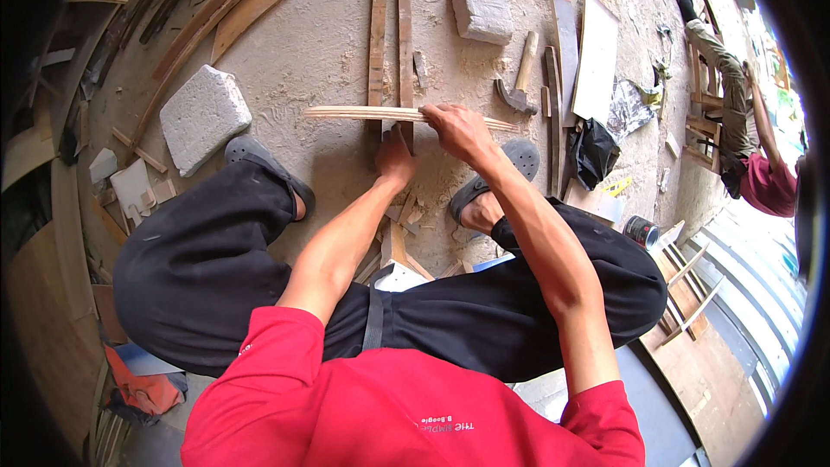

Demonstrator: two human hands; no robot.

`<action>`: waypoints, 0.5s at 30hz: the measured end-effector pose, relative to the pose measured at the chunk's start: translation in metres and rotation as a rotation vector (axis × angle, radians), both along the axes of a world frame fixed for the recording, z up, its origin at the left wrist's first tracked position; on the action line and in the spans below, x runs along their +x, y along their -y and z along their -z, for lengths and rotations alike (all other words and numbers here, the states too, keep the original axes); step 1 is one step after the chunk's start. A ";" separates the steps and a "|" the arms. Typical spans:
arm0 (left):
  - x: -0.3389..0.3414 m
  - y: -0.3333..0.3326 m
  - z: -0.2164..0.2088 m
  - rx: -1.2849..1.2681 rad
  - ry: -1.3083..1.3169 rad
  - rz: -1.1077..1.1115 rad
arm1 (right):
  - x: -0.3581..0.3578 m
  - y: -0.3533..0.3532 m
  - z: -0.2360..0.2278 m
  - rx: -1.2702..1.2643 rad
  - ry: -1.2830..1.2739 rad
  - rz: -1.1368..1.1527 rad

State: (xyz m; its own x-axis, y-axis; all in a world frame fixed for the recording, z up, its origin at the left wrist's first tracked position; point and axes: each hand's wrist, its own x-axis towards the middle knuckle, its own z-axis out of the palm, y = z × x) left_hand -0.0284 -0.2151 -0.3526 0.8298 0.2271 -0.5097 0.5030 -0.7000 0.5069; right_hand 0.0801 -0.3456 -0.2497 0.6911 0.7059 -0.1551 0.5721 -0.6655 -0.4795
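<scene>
A thin, pale, layered wooden strip (354, 112) lies crosswise above two long brown wooden strips (378, 43) that run away from me along the floor. My right hand (458, 132) is closed on the pale strip right of its middle, fingers over its top edge. Just below the strip, my left hand (394, 158) is closed between the near ends of the brown strips. Its fingertips are hidden, so what it grips does not show. Both my feet stand in dark clogs (522, 158), one on each side of the hands.
A hammer (521, 78) lies to the right, near a whitish block (482, 4). Another pale block (205, 118) stands at left. Boards (595, 56), a black plastic bag (594, 153) and a can (641, 231) are farther right. Another person (769, 186) is at the right edge.
</scene>
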 end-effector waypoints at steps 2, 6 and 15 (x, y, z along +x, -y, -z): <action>-0.002 0.000 0.001 0.005 0.002 0.006 | 0.000 -0.002 -0.001 -0.021 -0.018 -0.007; -0.003 0.000 0.001 -0.017 -0.002 0.003 | -0.002 -0.003 -0.001 -0.004 -0.012 -0.017; -0.011 -0.016 0.008 -0.098 0.118 0.002 | -0.003 -0.007 -0.004 -0.038 -0.003 -0.038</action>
